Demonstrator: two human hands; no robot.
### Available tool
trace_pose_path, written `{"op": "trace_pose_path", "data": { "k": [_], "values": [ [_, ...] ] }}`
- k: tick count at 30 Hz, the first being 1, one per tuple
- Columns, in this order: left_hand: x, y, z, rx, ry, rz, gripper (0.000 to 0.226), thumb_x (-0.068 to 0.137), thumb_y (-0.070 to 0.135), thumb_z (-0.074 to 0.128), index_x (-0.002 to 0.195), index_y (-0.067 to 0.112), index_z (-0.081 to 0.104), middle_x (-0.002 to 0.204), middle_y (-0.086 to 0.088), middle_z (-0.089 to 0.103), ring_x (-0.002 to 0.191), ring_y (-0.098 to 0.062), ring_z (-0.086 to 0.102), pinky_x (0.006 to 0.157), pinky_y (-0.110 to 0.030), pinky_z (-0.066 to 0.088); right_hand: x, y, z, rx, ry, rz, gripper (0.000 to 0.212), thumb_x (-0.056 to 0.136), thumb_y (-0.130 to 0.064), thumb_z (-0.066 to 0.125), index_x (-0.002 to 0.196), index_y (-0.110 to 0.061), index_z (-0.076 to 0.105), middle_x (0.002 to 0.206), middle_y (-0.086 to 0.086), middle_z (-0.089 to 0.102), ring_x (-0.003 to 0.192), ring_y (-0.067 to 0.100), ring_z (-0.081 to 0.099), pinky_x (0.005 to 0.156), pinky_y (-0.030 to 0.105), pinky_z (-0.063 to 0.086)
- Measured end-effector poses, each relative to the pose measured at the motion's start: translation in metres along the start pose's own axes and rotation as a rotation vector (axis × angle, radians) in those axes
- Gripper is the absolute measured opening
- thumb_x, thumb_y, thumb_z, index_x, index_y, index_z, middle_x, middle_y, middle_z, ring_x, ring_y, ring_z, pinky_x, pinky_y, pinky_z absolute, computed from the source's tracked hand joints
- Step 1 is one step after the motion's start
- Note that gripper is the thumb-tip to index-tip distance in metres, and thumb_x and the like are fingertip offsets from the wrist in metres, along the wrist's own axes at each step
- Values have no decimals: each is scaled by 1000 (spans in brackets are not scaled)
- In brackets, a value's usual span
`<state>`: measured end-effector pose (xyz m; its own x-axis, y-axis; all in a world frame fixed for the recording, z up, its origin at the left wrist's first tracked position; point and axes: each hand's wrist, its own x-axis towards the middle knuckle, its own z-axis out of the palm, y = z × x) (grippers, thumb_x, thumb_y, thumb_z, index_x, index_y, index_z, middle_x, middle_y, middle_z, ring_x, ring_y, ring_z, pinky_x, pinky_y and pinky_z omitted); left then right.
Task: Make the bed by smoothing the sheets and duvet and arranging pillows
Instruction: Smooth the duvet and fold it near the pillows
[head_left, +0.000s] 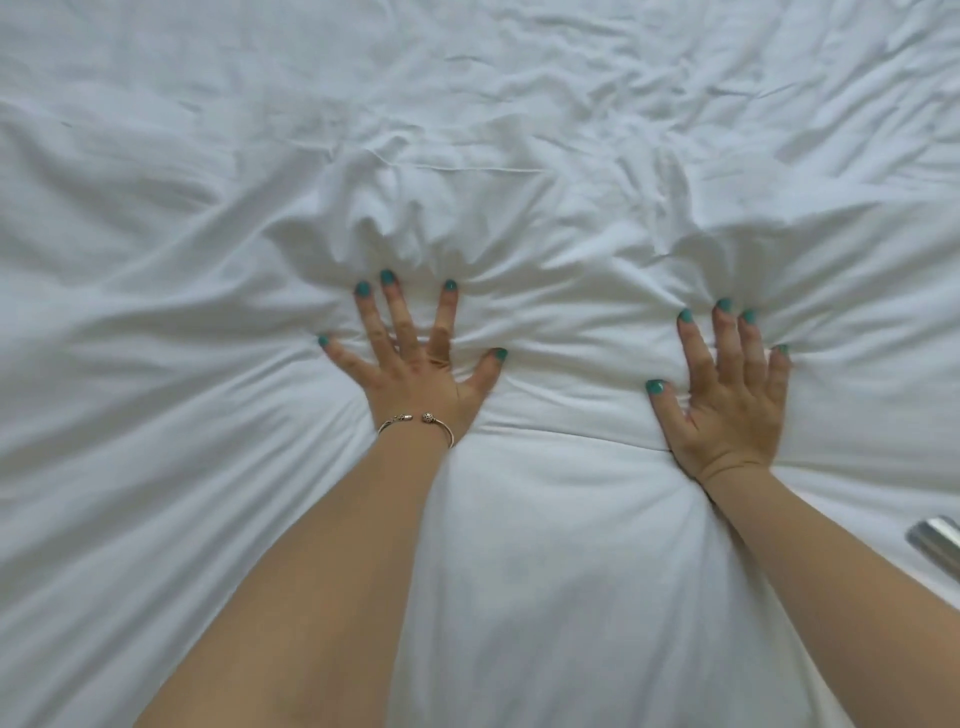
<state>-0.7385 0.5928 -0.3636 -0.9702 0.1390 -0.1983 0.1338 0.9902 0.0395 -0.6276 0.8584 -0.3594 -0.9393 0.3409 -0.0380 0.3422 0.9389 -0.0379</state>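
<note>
- The white duvet (545, 519) fills the whole view; it looks soft and light, so flat palms should push it easily.
- The left hand (415, 358), wearing a bracelet (415, 423), presses down with fingers spread wide.
- The right hand (727, 389) presses flat, fingers closer together.
- A metallic object (935, 540) lies at the right edge, clear of both hands.

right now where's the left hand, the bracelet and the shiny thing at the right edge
left hand (421, 364), head view, back of the hand
bracelet (415, 423), head view, band across the left wrist
shiny thing (937, 540), head view, its metallic surface
</note>
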Motion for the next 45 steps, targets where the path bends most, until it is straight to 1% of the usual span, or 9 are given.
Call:
{"op": "trace_pose_path", "data": {
  "k": [7,12,18,22,25,31,36,40,45],
  "values": [
    [-5,-4,-11,-52,-58,13,84,72,88,-7,143,46,-25,156,-9,-30,142,-33,-30,103,-75,-8,-75,-40,-49,13,-222,352,59,98,-56,12,153,-42,-5,164,-8,-5,150,20,-6,120,48,-1],
    [-31,-21,-53,-45,-257,102,77,82,79,2,149,44,-12,160,-3,-20,147,-24,-19,110,-67,-11,-249,-73,-78,112,-496,317,63,81,-70,-8,138,-52,-31,154,-18,-30,147,15,-21,117,46,-10],
    [-263,-67,-27,-203,-144,254,71,86,66,29,150,35,27,160,-9,16,148,-30,8,108,-67,-8,-321,-90,-75,173,-570,308,64,73,-72,-13,129,-55,-38,142,-17,-45,145,12,-27,117,46,-12],
    [-350,-103,24,-152,-259,273,77,84,77,15,150,38,19,162,-2,10,149,-27,7,106,-72,2,-319,-77,-81,128,-587,233,70,78,-70,3,143,-54,-20,156,-12,-26,149,15,-14,117,44,-8],
    [-346,-92,27,-144,-237,198,83,77,77,29,150,45,6,162,4,2,149,-23,-5,107,-68,-2,-319,-51,-90,77,-539,80,68,84,-62,33,149,-46,22,159,-6,27,145,24,29,113,47,9],
    [-357,54,-27,-622,-211,-448,99,63,67,27,144,11,31,155,-17,24,146,-32,13,109,-63,12,-299,61,-97,17,-395,75,60,88,-62,33,145,-43,33,152,-6,40,143,22,32,112,49,10],
    [-383,251,-14,-406,-202,16,75,79,69,5,150,46,10,162,2,-5,148,-23,-10,110,-61,-8,-319,201,-97,-12,-321,230,64,89,-68,13,150,-51,5,164,-10,2,150,16,-2,114,49,-9],
    [-399,384,18,-220,-150,426,62,90,63,12,150,46,3,162,4,-4,148,-19,-11,112,-59,-10,-367,311,-83,79,-333,412,69,87,-77,12,146,-54,-16,162,-14,-14,149,17,-11,115,53,-4],
    [-407,473,39,-83,2,572,65,90,64,30,150,43,18,162,1,8,149,-25,2,112,-63,-2,-416,407,-49,424,-461,743,75,72,-86,7,132,-60,-30,159,-15,-24,147,13,-20,117,59,-1]
  ]
}}
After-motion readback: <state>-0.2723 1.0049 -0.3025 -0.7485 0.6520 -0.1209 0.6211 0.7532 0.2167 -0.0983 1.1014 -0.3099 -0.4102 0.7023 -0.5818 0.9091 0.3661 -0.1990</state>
